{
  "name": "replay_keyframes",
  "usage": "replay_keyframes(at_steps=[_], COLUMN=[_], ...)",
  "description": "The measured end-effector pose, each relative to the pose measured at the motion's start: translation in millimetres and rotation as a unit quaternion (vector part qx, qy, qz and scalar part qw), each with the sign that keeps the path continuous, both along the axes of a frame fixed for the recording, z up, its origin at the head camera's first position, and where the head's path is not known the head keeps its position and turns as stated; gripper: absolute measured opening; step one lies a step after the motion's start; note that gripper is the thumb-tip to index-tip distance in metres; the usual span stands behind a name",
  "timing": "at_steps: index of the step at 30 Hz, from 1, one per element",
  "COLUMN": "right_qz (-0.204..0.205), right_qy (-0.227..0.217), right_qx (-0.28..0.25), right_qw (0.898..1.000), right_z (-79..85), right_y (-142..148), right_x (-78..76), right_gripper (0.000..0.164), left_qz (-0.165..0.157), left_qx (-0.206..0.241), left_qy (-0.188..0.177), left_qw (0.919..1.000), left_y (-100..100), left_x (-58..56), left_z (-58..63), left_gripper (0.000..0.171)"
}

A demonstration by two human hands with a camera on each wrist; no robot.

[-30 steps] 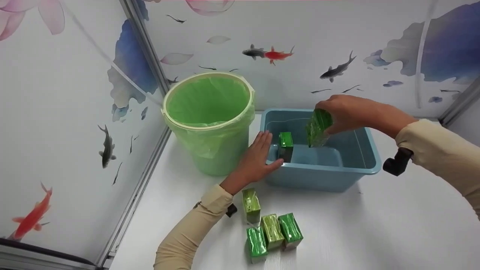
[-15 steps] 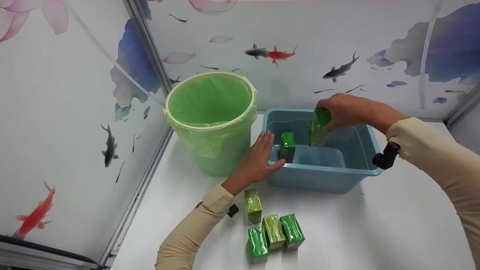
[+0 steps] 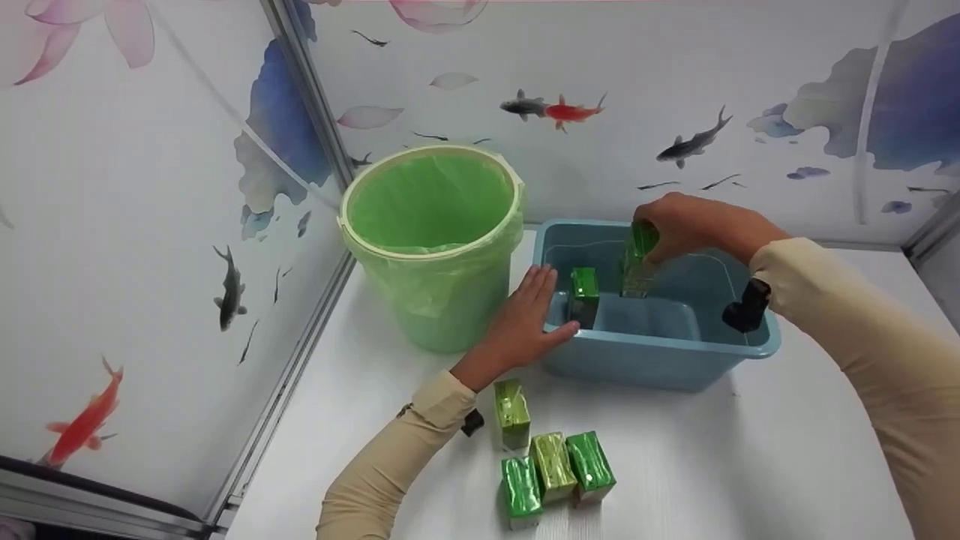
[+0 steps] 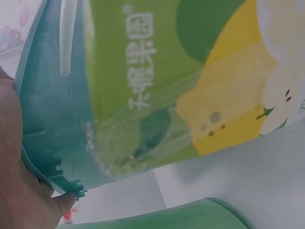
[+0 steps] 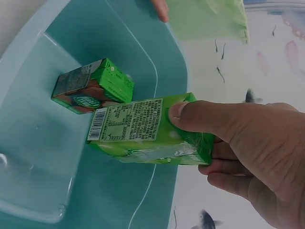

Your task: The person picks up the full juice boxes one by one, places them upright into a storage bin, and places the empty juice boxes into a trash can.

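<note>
In the head view my right hand point(image 3: 679, 225) holds a green drink carton point(image 3: 636, 274) by its upper end, low inside the blue plastic tub point(image 3: 637, 360). The right wrist view shows the thumb on one face of this carton point(image 5: 138, 126) and the fingers behind it. Another drink carton point(image 3: 584, 289), with a bright green top, stands inside the tub at the left. My left hand point(image 3: 521, 322) rests against the tub's front left corner, fingers straight and thumb along the front rim. A light-green carton point(image 4: 143, 90) fills much of the left wrist view.
A green bucket point(image 3: 450, 300) lined with a green bag stands left of the tub. On the white table point(image 3: 675, 465), nearer the body, several cartons stand, among them a yellow-green carton point(image 3: 512, 412) and a dark-green one point(image 3: 591, 461). Patterned wall panels point(image 3: 600, 45) rise behind.
The right forearm has swung leftward in view, its carton turning more upright over the tub floor. My left hand keeps its place on the corner. The whole scene shifts slightly right.
</note>
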State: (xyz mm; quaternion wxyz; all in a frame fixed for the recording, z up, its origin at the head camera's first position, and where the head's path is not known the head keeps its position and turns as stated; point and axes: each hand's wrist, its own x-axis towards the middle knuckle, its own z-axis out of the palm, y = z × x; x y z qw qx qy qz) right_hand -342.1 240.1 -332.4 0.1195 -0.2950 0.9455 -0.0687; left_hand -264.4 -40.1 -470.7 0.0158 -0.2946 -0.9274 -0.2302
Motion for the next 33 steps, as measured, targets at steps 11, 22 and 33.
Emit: replay_keyframes(at_steps=[11,22,33], right_qz=[-0.005,0.006,0.010], right_qy=[-0.005,-0.006,0.003], right_qx=[0.012,-0.006,-0.009], right_qw=[1.000,1.000,1.000], right_z=[-20.9,-38.4,-60.8], right_y=[-6,-9,-9], right_x=[-12.8,-18.3,-29.2], right_gripper=[0.044,0.042,0.038], left_qz=[-0.005,0.001,0.002], left_qx=[0.002,-0.012,-0.010], left_qy=[0.007,0.012,0.007], left_qw=[1.0000,0.9999,0.9999], left_y=[0,0,-1], left_x=[-0.6,0.4,-0.1], left_z=[-1.9,0.1,-0.4], left_gripper=[0.092,0.089,0.091])
